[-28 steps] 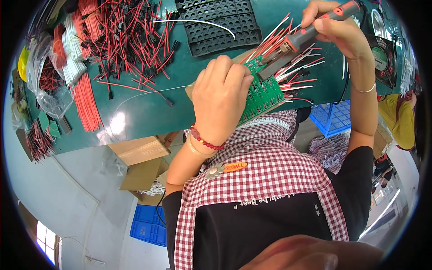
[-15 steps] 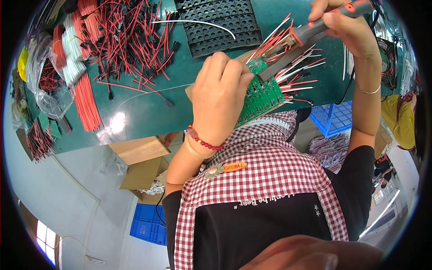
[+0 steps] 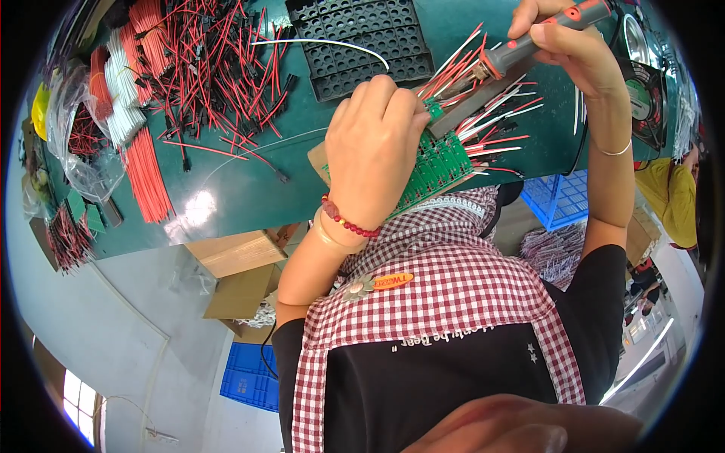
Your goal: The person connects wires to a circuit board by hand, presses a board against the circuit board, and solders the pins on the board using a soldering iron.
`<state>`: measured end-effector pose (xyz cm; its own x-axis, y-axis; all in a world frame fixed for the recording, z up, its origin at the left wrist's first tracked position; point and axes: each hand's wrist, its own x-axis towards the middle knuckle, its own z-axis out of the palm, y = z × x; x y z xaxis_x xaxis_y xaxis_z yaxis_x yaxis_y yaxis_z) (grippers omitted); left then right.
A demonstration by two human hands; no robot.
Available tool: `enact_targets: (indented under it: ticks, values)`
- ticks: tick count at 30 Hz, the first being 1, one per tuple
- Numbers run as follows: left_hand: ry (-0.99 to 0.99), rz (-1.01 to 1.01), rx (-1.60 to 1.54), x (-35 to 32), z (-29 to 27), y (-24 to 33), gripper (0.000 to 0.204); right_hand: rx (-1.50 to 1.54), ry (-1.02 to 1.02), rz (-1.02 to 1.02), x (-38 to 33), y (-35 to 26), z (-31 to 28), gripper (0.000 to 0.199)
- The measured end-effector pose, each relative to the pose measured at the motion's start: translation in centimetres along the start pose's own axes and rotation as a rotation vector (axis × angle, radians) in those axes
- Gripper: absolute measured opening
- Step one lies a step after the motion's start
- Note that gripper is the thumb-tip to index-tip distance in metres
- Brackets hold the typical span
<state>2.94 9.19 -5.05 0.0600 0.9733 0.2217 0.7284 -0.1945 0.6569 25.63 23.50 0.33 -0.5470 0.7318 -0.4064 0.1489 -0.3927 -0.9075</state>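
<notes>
My right hand [image 3: 566, 45] is closed around the grey and orange handle of a soldering iron [image 3: 521, 51]. The iron slants down to the left, its tip end among wires at a green circuit board panel [image 3: 438, 167]. Red and white wires [image 3: 491, 124] stick out from the panel's right side, and a flat grey bar [image 3: 459, 113] lies across it. Over the panel's left part, my left hand [image 3: 374, 143] is pinched closed. A thin solder wire [image 3: 260, 146] runs from the bench into it; the fingertips are partly hidden.
A black perforated tray [image 3: 362, 45] sits at the bench's far side with a white wire across it. Heaps of red and black connector wires [image 3: 219, 68] and wire bundles [image 3: 147, 177] cover the left. A fan [image 3: 642, 98] stands at right; a blue crate [image 3: 555, 200] is below.
My left hand has shifted slightly right and away from me, closer over the panel. The soldering iron stays at nearly the same spot; the whole view has moved a little.
</notes>
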Motion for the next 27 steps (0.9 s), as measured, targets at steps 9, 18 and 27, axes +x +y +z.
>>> enact_targets:
  ticks: [9,18,27]
  values:
    - [-0.032,-0.023,0.001,-0.05,-0.60,0.21,0.015,0.004,0.017,-0.009,-0.46,-0.33,-0.24,0.022]
    - [-0.045,0.007,-0.171,0.14,-0.43,-0.13,0.009,0.026,-0.003,0.007,0.09,0.03,-0.21,0.022]
    - [-0.092,-0.022,-0.041,0.02,-0.46,0.11,0.008,0.011,-0.017,0.047,0.31,0.05,-0.27,0.022]
